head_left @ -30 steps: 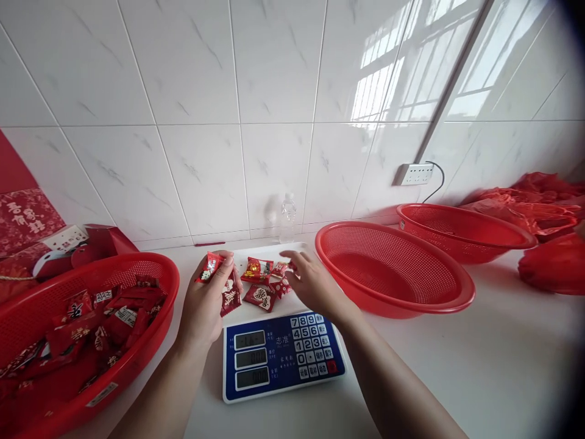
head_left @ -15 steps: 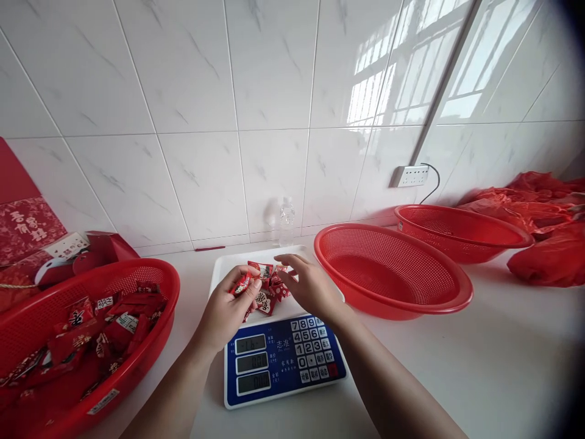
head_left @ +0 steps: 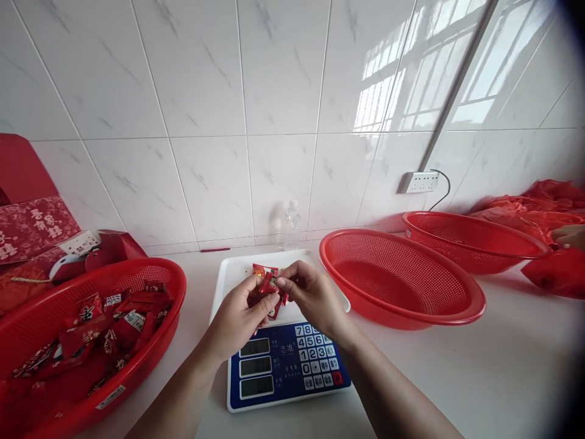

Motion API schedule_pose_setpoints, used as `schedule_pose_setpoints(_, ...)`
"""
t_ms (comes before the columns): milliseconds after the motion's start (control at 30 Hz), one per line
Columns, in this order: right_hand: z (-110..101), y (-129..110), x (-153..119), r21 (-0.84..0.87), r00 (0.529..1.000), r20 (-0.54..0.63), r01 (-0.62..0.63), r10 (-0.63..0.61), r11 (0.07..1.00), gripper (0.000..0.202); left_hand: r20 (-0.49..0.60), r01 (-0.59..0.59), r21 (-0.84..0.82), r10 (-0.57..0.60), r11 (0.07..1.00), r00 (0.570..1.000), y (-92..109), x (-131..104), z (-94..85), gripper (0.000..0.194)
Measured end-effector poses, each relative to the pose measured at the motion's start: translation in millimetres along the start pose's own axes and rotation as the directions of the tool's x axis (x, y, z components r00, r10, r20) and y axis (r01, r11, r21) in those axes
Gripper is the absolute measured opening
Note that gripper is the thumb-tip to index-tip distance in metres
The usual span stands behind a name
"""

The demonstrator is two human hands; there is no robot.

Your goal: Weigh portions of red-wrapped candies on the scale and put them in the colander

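My left hand [head_left: 247, 314] is closed on small red candy packets [head_left: 269, 283] above the pan of the scale. Close beside it, my right hand [head_left: 315, 299] pinches at a red packet between thumb and fingers. More red packets lie on the white weighing pan [head_left: 231, 274], partly hidden behind both hands. Below the hands is the scale's blue panel [head_left: 286, 396] with three displays and a keypad; the display figures are too faint to read. At the left, a red plastic basket [head_left: 176, 305] holds many red packets, some with white labels.
To the right of the scale stand a red basket [head_left: 461, 308] and another red basket [head_left: 525, 241] behind it. A clear bottle [head_left: 292, 219] is by the tiled wall. Another person's hand [head_left: 569, 236] touches red plastic bags [head_left: 548, 210] at the far right.
My right hand has closed from open fingers into a pinch at the packets beside my left hand. Another person's hand has come into view at the far right.
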State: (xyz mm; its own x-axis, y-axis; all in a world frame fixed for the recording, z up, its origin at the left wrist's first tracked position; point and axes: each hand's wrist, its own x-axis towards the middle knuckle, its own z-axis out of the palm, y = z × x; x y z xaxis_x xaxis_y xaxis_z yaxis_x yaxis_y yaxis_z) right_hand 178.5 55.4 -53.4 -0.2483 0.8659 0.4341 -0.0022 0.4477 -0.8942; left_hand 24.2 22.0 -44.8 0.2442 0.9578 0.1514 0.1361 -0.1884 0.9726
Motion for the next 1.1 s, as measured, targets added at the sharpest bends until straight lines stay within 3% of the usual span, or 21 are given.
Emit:
schedule_pose_setpoints(100, -2, -1, 2, 0.084, 0.999, -0.008, -0.046, 0.046, 0.995, 0.024, -0.001, 0.002, -0.034, -0.002, 0.999, 1.000, 2, -1, -1.5, 0.029)
schedule_pose_setpoints(267, -2, -7, 2, 0.270, 0.985, 0.171, -0.070, 0.024, 0.960, 0.023, -0.015, 0.000, -0.072, -0.001, 0.997, 1.000, 2, -1, -1.8, 0.031)
schedule_pose_setpoints(367, -1, -8, 2, 0.321, 0.977, 0.213, -0.073, 0.004, 0.944, 0.022, -0.021, -0.021, -0.078, 0.020, 0.997, 1.000, 0, 0, -1.9, 0.030)
schedule_pose_setpoints(700, -1, -9, 1, 0.219, 0.968, 0.238, -0.137, 0.084, 0.966, 0.029, -0.119, -0.089, -0.105, 0.076, 0.990, 0.990, 0, 1, -2.6, 0.029)
schedule_pose_setpoints(900, -5, -12, 0, 0.149, 0.969, 0.231, -0.118, 0.081, 0.982, 0.030, -0.101, -0.107, -0.097, 0.097, 0.989, 0.990, -1, 0, -5.5, 0.031)
schedule_pose_setpoints(1100, -3, -13, -1, 0.169, 0.961, 0.269, -0.117, 0.068, 0.979, 0.028, -0.187, -0.119, -0.043, 0.109, 0.992, 0.976, -4, 0, -6.6, 0.030)
